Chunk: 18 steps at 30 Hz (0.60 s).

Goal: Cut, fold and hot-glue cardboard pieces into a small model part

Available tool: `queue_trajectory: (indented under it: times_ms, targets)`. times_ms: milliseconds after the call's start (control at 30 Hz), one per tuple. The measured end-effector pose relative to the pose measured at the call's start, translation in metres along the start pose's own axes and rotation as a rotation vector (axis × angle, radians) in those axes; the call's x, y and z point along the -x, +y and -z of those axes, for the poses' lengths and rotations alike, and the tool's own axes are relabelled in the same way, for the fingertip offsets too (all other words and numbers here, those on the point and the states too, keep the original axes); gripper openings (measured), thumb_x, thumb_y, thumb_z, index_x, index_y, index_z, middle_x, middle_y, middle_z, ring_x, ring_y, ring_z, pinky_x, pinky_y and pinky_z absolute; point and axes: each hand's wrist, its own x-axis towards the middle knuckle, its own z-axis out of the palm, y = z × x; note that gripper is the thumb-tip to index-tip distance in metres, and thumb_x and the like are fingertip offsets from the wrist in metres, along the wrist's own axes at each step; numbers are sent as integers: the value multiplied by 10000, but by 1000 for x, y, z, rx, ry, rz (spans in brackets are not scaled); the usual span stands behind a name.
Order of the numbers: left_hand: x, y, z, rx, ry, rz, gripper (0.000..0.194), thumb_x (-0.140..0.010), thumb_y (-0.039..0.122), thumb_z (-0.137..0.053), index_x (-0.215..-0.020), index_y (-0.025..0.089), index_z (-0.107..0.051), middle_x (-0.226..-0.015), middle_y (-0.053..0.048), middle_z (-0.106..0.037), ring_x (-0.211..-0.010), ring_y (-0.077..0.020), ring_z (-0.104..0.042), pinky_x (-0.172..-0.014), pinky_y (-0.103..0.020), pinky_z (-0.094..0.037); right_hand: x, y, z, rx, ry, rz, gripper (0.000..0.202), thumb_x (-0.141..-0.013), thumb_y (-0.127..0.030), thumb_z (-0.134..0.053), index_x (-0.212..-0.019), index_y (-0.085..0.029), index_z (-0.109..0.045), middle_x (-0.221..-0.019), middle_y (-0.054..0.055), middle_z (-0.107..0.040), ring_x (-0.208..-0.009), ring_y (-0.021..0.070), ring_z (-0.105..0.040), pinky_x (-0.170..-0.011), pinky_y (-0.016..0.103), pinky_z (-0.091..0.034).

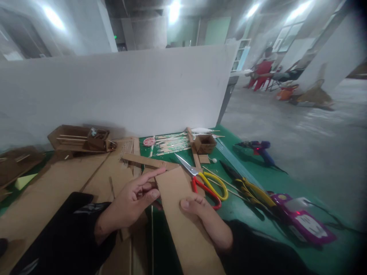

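A long cardboard strip [177, 210] slants from the middle of the view down to its lower edge. My right hand [205, 215] grips its right side, thumb on top and fingers hidden underneath. At its upper left edge is my left hand [133, 196], with the index finger stretched along the top end and the thumb apart from it; the other fingers are curled. Just beyond the strip lie scissors [195, 172] with one red and one yellow handle, blades parted. Another narrow cardboard strip [146, 159] lies behind my left hand.
Cardboard sheets [57, 179] cover the left of the green table [243, 152]. Wooden sticks [172, 144], a small cardboard box [205, 144] and a cardboard model [71, 137] stand farther back. Pliers [252, 191], a glue gun [259, 147] and a purple device [306, 225] are at right.
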Motion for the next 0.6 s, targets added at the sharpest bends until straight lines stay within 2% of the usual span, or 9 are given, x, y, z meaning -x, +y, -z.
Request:
queue_trajectory:
  times_ms: [167,400,600]
  targets:
    - [0,-2,0,54,-1,-19,442,-862,177,-668,-1297,224,-612,-949,-104,-760,-754,-196,-710,-669,-289,-590,-1,-2,6,-24,6,-45,356,-615,-426,-832,-702,-143,-633,-675,22,-684,-569,138,-625,-573,250,-469]
    - [-1,-3,1,69,-8,-1,466,-842,176,-691,-1301,206,-615,-924,-111,-762,-760,-209,-713,-650,-284,-587,0,-7,14,24,-92,-76,315,-701,-386,-790,-835,-116,-699,-760,48,-711,-648,146,-645,-656,262,-484]
    - [-1,0,-1,35,-6,-1,436,-851,164,-676,-1282,215,-631,-814,-61,-734,-677,-153,-675,-621,-242,-576,0,-9,17,38,-115,-105,312,-702,-363,-801,-863,-110,-715,-778,47,-715,-665,135,-653,-683,247,-502]
